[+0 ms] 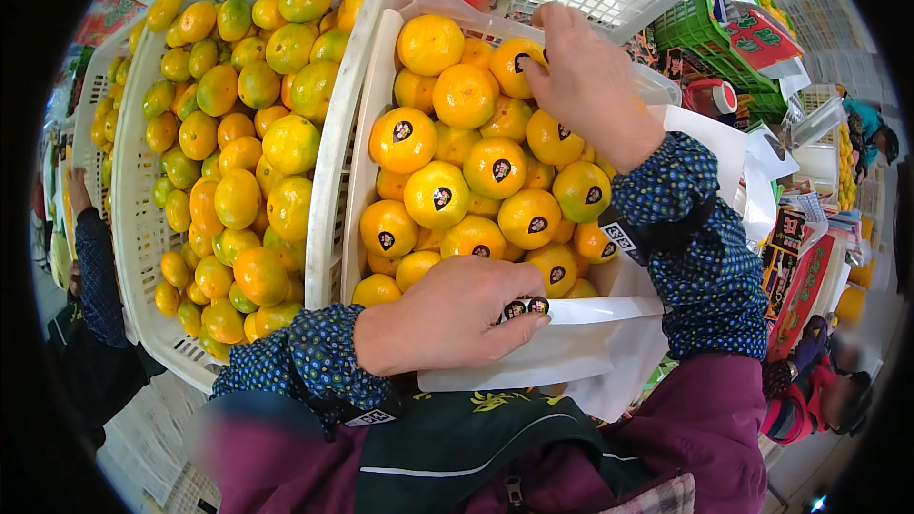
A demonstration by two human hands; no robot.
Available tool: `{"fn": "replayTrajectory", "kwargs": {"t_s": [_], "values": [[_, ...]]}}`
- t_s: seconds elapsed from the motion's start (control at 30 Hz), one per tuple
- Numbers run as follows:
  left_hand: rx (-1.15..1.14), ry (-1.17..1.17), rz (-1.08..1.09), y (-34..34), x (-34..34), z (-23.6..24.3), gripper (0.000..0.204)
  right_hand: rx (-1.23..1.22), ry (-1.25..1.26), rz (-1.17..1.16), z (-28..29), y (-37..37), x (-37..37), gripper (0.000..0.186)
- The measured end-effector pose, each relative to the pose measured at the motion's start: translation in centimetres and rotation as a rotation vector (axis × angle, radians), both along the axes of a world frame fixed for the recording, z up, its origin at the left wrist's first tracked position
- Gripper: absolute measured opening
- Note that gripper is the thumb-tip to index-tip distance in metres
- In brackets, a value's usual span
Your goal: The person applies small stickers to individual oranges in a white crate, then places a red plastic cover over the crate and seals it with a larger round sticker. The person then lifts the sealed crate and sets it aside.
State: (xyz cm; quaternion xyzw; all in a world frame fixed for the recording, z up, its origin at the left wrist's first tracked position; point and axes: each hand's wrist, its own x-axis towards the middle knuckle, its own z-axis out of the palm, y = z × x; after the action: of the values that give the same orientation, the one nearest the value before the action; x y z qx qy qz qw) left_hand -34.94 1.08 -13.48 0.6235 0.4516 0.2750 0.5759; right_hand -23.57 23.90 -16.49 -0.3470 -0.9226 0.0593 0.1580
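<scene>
My left hand (447, 314) is closed at the near edge of the orange crate, pinching a white strip of round dark stickers (609, 311) between thumb and fingers. Two of the stickers show by the fingertips, and the strip trails off to the right. At the far right of the crate, my right hand (590, 81) lies against an orange (515, 71) bearing a dark sticker. Its thumb and fingers are apart, with the thumb beside that sticker. Many oranges around carry the same stickers, while others, such as a far one (466, 95), show none.
A white slatted crate (324, 167) of smaller green-orange citrus stands on the left. White paper (709, 138) lines the right side of the orange crate. Farther right are a green crate (685, 24) and red packages (800, 290). Other people are at the left and right edges.
</scene>
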Motion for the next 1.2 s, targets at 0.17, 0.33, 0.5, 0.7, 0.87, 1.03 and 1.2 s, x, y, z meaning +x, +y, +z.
{"fn": "replayTrajectory", "kwargs": {"t_s": [0.17, 0.33, 0.5, 0.7, 0.87, 1.03, 1.2], "values": [[0.033, 0.034, 0.002, 0.0, 0.2, -0.2, 0.018, -0.603, 0.254, 0.180, 1.6, -2.1, -1.0, 0.027], [0.053, 0.036, 0.010, -0.1, 0.3, -0.4, 0.017, -0.545, 0.227, 0.175, 0.2, -2.9, -2.8, 0.025], [0.054, 0.036, 0.021, -0.1, 0.1, -0.4, 0.017, -0.156, 0.069, 0.257, -1.1, -3.7, -3.2, 0.021], [0.057, 0.066, 0.031, 0.0, 0.0, -0.4, 0.019, -0.126, 0.092, 0.261, 1.1, -4.0, -2.0, 0.020], [0.157, 0.063, 0.133, 0.1, -0.2, -0.7, 0.017, -0.675, -0.132, 0.491, 7.5, -5.6, 6.0, 0.035], [0.147, 0.134, 0.186, 0.2, -0.1, -0.6, 0.019, -0.847, -0.260, 0.454, 7.9, -9.8, 10.8, 0.024], [0.178, 0.077, 0.127, 0.5, -0.2, -0.2, 0.026, -0.857, -0.132, 0.321, 6.9, -10.8, 13.4, 0.017]]}}
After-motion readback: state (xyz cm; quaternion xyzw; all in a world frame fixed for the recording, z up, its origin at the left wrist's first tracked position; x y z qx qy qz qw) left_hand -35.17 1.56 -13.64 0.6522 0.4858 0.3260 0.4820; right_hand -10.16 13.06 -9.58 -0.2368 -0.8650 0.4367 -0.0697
